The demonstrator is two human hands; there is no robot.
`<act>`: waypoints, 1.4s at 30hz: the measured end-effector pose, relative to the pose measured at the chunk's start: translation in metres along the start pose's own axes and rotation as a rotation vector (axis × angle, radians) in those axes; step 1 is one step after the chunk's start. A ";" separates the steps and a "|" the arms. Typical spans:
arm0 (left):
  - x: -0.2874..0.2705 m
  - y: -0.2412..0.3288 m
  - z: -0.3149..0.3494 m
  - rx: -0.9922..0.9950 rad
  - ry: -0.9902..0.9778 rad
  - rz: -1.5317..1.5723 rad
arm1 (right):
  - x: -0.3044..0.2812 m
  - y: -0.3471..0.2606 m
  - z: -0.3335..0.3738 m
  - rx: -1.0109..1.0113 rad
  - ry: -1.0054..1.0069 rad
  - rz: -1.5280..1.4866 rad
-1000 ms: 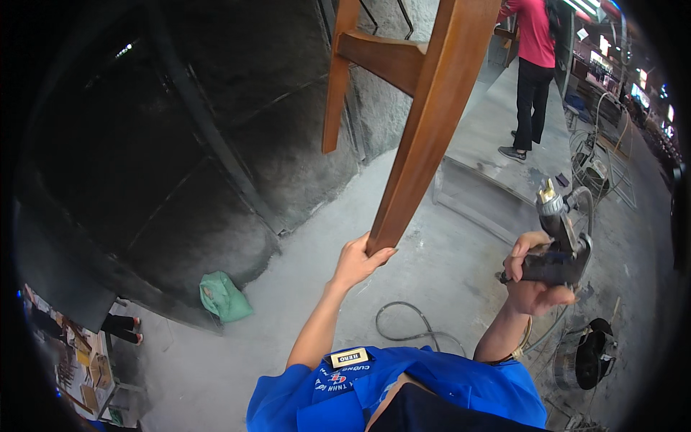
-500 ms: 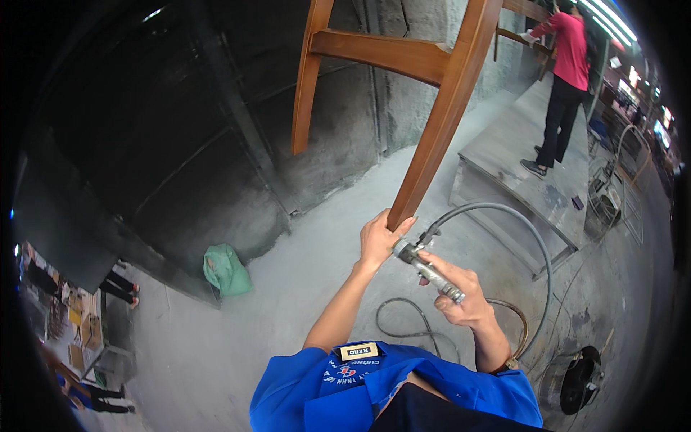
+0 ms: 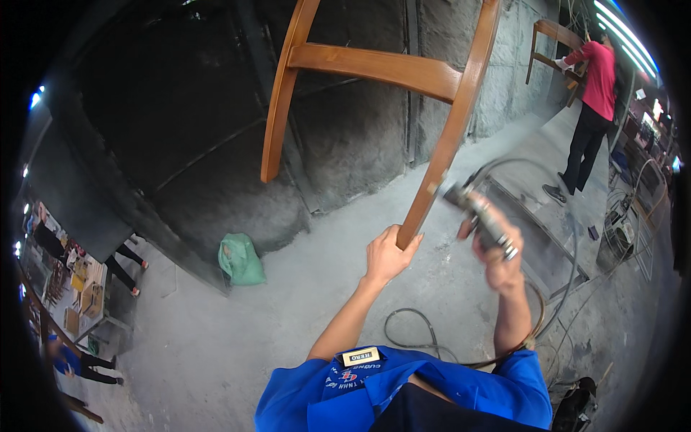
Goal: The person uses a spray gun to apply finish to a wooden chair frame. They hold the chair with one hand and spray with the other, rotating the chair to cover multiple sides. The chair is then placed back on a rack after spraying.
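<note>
A brown wooden chair frame (image 3: 374, 69), two legs joined by a crosspiece, stands up in front of me, its top running out of view. My left hand (image 3: 389, 255) is closed around the bottom end of its right leg. In my right hand (image 3: 502, 263) is a metal spray gun (image 3: 484, 222), blurred by motion. The gun's nozzle end is close to the right side of that leg, a little above my left hand. A dark hose (image 3: 572, 230) arches from the gun and comes down on the right.
A green sack (image 3: 242, 261) lies against the dark wall (image 3: 216, 144). At the far right a person in a pink top (image 3: 599, 79) stands on a low grey platform (image 3: 536, 144), handling another wooden piece (image 3: 558, 32). Hose loops (image 3: 410, 317) lie on the floor. People and a worktable (image 3: 93, 302) are at left.
My right hand has carried the spray gun up and right, away from my left hand. The chair frame has shifted slightly downward in view, with my left hand still on its leg.
</note>
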State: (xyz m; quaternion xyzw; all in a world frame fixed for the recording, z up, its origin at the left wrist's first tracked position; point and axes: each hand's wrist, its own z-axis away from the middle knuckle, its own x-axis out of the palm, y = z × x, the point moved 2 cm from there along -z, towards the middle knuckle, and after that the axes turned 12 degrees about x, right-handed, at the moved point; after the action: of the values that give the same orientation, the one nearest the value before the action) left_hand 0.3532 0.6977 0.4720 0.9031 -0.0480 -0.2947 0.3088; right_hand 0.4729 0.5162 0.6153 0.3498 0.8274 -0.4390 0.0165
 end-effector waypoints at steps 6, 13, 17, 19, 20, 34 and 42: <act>-0.005 0.020 0.009 -0.017 -0.010 -0.005 | -0.034 -0.029 -0.076 -0.026 0.193 0.004; -0.004 0.016 0.006 0.005 -0.013 0.029 | -0.038 -0.037 -0.103 -0.077 0.404 0.107; 0.001 0.006 -0.003 0.003 -0.012 0.046 | -0.026 -0.044 -0.069 -0.082 0.435 0.115; 0.006 -0.001 -0.007 0.011 -0.025 0.039 | -0.028 -0.052 -0.047 -0.063 0.386 0.156; 0.008 -0.006 -0.010 0.015 -0.038 0.033 | -0.030 -0.055 -0.037 -0.093 0.355 0.170; 0.052 -0.038 -0.021 0.042 -0.045 0.215 | -0.124 -0.114 0.142 0.049 0.853 0.286; 0.079 -0.008 -0.015 -0.075 -0.014 0.355 | -0.219 -0.106 0.202 0.001 0.872 0.248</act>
State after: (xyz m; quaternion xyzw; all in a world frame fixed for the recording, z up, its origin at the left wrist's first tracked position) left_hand 0.4264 0.6911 0.4372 0.8662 -0.1975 -0.2434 0.3892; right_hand 0.5194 0.2044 0.6403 0.5984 0.7086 -0.2459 -0.2814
